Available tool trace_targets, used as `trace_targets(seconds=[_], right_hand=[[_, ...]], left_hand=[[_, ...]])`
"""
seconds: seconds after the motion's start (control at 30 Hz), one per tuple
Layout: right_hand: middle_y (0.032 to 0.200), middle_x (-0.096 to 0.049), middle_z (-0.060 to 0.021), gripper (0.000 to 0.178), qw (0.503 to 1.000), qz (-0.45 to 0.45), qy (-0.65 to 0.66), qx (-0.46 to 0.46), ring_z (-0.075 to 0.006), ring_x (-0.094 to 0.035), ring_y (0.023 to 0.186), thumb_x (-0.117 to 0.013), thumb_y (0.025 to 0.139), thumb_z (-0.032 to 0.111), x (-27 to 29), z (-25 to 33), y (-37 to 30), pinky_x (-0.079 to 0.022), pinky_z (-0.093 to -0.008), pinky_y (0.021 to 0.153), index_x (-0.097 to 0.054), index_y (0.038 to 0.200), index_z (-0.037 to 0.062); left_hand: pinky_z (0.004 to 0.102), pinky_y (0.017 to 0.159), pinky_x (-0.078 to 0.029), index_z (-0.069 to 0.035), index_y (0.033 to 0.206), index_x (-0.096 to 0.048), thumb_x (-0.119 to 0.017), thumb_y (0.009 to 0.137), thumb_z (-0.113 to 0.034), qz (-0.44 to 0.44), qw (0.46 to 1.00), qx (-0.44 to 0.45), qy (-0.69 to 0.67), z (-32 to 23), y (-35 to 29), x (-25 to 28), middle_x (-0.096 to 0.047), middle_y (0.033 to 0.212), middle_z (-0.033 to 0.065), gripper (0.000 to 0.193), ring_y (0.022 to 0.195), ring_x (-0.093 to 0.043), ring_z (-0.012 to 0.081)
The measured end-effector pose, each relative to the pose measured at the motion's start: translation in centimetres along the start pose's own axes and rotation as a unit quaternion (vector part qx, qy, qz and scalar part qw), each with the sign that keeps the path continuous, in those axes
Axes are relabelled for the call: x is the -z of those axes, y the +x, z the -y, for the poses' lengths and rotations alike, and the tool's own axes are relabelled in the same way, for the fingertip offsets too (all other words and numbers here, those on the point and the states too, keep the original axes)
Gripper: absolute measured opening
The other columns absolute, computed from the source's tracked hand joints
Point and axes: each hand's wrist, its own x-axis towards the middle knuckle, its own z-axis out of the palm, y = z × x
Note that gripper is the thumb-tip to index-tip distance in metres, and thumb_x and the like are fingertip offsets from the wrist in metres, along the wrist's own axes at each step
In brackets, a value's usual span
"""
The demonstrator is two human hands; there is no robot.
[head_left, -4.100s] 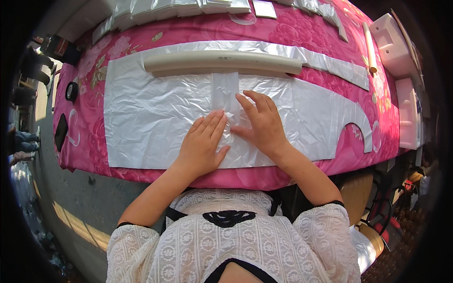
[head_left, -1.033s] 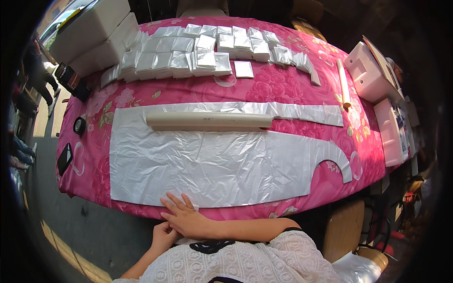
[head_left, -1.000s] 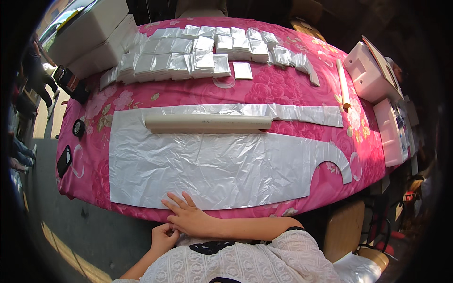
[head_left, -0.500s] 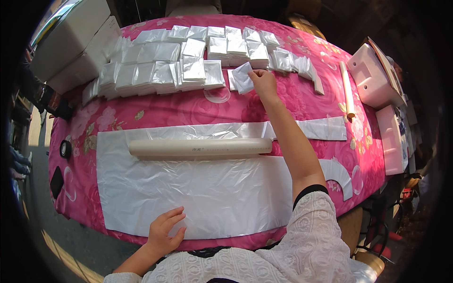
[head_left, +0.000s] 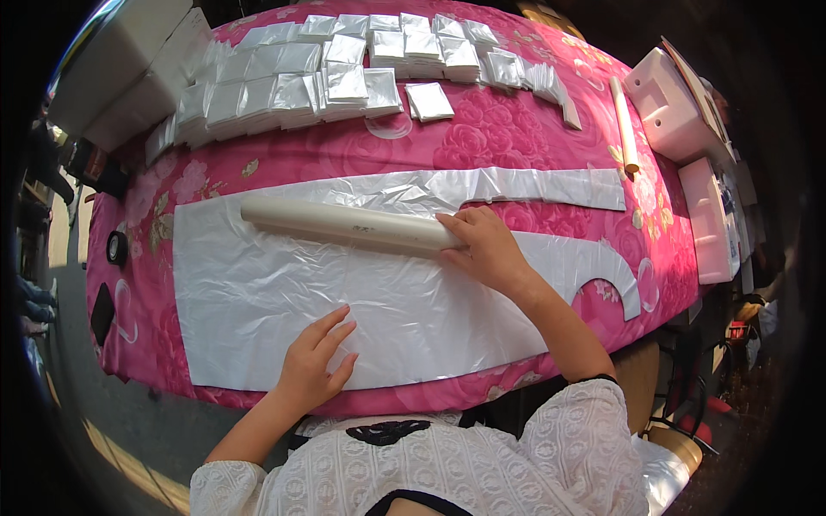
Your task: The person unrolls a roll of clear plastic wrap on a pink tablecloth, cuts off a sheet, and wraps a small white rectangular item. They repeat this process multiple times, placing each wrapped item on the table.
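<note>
A thin, crinkled white plastic sheet (head_left: 249,310) lies spread before me, with two strap-like arms running to the right, the nearer one ending in a curve. Across its upper part rests a long off-white tube (head_left: 335,221), slightly tilted. My right hand (head_left: 486,251) is closed round the tube's right end. Lower left, my left hand (head_left: 315,359) is open over the sheet's near part, fingers apart, holding nothing; contact with the plastic is hard to tell. Past the tube, a small folded plastic packet (head_left: 429,101) lies at the front of many stacked packets (head_left: 297,93).
A pink flowered cloth (head_left: 301,155) covers the table. White foam boxes stand at the far left (head_left: 129,69) and right (head_left: 667,103). Near the right box lies a thinner roll (head_left: 624,125). Black tape (head_left: 117,248) and a dark flat object (head_left: 101,314) sit at the left edge.
My right hand has let go of the folded packet, leaving it by the stacks, and has come back to grip the tube's right end. The tube now slants; my left hand has shifted slightly.
</note>
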Motion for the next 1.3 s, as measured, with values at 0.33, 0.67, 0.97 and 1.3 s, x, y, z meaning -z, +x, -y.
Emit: trace_targets(seconds=[0.33, 0.67, 0.97, 1.3], right_hand=[[0.137, -0.037, -0.0165, 0.048, 0.999, -0.012, 0.014, 0.035, -0.0311, -0.031, 0.129, -0.05, 0.088, 0.03, -4.1, 3.2, -13.3, -0.027, -0.0387, 0.105, -0.047, 0.125, 0.0008], [0.113, -0.06, -0.014, 0.024, 0.908, -0.305, -0.127, -0.257, -0.0277, -0.054, 0.109, -0.054, 0.083, 0.011, 2.7, -18.8, -22.0, -0.041, -0.034, 0.093, -0.062, 0.104, 0.0014], [0.078, -0.062, -0.0067, 0.009, 0.903, -0.305, 0.265, -0.143, -0.0148, -0.06, 0.069, -0.065, 0.073, 0.002, 2.6, 0.3, -15.2, -0.046, -0.0251, 0.063, -0.059, 0.08, 0.0007], [0.1, -0.059, -0.0124, 0.035, 0.981, -0.148, 0.127, 0.002, -0.0283, -0.056, 0.092, -0.071, 0.071, 0.024, -0.9, 12.7, -16.2, -0.048, -0.0376, 0.069, -0.056, 0.093, 0.001]], left_hand=[[0.0538, 0.105, -0.018, -0.008, 0.138, -0.032, -0.064, 0.073, -0.041, 0.009, 0.995, -0.055, 0.084, -2.5, 3.7, -7.1, -0.007, 0.144, 0.0312, 0.079, 0.132, -0.008, 0.0494], [0.0511, 0.107, -0.015, -0.005, 0.134, -0.037, -0.064, 0.072, -0.034, 0.083, 0.987, -0.093, 0.103, -6.9, 5.2, -9.9, -0.013, 0.146, 0.0245, 0.074, 0.134, -0.005, 0.0473], [0.0431, 0.103, -0.028, -0.002, 0.132, -0.037, -0.063, 0.079, -0.03, 0.04, 0.98, -0.038, -0.191, -7.8, 4.4, -8.7, -0.033, 0.138, 0.0204, 0.065, 0.128, -0.031, 0.0338], [0.0255, 0.062, -0.05, -0.002, 0.091, -0.059, -0.061, 0.081, -0.012, 0.072, 0.826, 0.381, -0.409, 3.7, -0.4, 5.6, -0.064, 0.077, 0.0069, 0.014, 0.069, -0.062, 0.0137]])
